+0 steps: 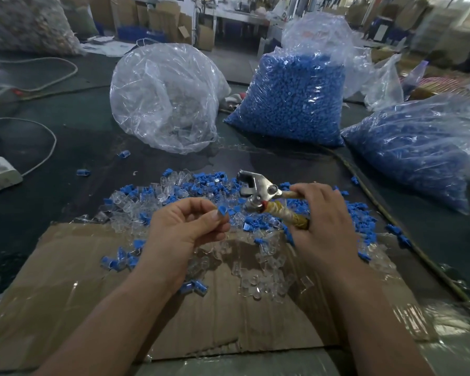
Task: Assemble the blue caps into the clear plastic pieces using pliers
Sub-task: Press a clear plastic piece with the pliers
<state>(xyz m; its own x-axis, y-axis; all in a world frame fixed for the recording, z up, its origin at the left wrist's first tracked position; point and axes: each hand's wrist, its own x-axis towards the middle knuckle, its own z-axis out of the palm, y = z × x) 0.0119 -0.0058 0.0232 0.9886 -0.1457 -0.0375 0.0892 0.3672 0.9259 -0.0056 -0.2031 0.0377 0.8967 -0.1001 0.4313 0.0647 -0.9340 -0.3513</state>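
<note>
I am pinching a blue cap (223, 210) just left of the frame's centre. It is sitting at the mouth of what looks to be a clear plastic piece (217, 216), both caught between the thumb and curled fingertips of my left hand (186, 229). Just to the right, my right hand (323, 215) is wrapping its fingers round the tape-wound handles of the pliers (255, 185). The jaws are standing apart, pointing up and left, near the cap but not touching it.

I am judging that the press is coming next. I am planning to bring the pair square between the jaws, pull my fingertips back from the bite, and squeeze gently, since a hard squeeze could crack the clear shell.

Beyond my hands a loose pile (201, 185) of caps and clear pieces is lying across the cardboard sheet (92, 294). A bag of blue caps (293, 99) is standing at upper right.
</note>
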